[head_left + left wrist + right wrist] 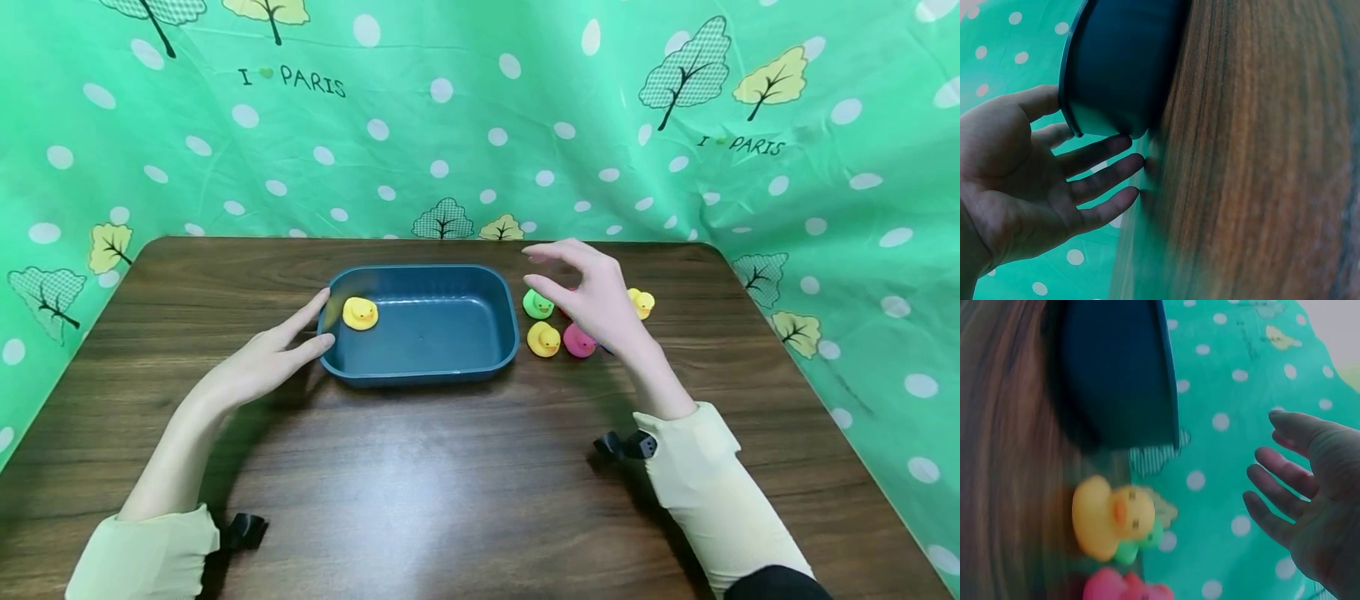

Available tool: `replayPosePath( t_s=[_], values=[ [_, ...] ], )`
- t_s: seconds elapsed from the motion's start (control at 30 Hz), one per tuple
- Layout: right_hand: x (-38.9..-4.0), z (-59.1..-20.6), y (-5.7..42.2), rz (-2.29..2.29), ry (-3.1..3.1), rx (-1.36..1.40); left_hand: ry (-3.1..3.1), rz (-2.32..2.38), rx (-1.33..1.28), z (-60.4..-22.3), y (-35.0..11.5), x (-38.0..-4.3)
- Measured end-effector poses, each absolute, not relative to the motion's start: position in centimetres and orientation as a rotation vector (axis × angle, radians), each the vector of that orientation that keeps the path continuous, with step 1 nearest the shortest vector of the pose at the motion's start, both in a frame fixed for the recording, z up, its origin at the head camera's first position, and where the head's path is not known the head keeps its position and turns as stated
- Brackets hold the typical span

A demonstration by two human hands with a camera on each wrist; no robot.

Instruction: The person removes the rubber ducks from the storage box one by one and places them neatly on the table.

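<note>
A blue rectangular tub (420, 367) stands on the table with one yellow rubber duck (361, 313) inside at its left end. My left hand (258, 362) touches the tub's left rim with thumb and fingertips; in the left wrist view the other fingers spread beside its wall (1110, 75). My right hand (592, 292) hovers above the ducks right of the tub, fingers loosely bent and holding nothing. Below it sit a green duck (537, 304), a yellow duck (543, 340), a pink duck (580, 341) and another yellow duck (641, 302). A red one is mostly hidden behind the hand.
The dark wooden table (420, 483) reaches back to a green curtain (465, 108) with white dots and printed trees. Black wrist straps (626, 446) sit at both cuffs. In the right wrist view the tub's end wall (1122, 381) rises near the yellow duck (1113, 515).
</note>
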State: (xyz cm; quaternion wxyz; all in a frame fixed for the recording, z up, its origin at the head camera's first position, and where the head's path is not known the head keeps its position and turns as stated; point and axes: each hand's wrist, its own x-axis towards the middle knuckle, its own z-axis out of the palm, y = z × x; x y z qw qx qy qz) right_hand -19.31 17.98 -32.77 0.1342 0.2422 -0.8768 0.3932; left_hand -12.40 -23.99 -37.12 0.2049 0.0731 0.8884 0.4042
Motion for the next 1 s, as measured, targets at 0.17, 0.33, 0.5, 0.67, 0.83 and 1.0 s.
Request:
replayPosePath(
  t_s=[0.17, 0.33, 0.5, 0.67, 0.83, 1.0],
  values=[
    [-19.6, -32.3, 15.7, 1.165, -2.528, 0.800, 2.487, 1.118, 0.204, -37.1, -24.0, -12.4],
    [-19.8, -32.1, 13.7, 1.135, -2.528, 0.882, 2.490, 1.110, 0.199, -37.0, -24.0, -12.4],
    [-19.9, -32.0, 11.6, 1.122, -2.546, 0.966, 2.491, 1.106, 0.198, -37.1, -24.0, -12.3],
    [-19.9, -31.9, 9.6, 1.123, -2.573, 1.028, 2.490, 1.105, 0.199, -37.0, -23.9, -12.3],
    [-19.9, -31.9, 8.2, 1.081, -2.576, 1.082, 2.500, 1.098, 0.205, -37.0, -23.9, -12.4],
    [-19.7, -32.1, 7.2, 1.076, -2.605, 1.105, 2.494, 1.102, 0.203, -37.0, -23.9, -12.4]
  ],
)
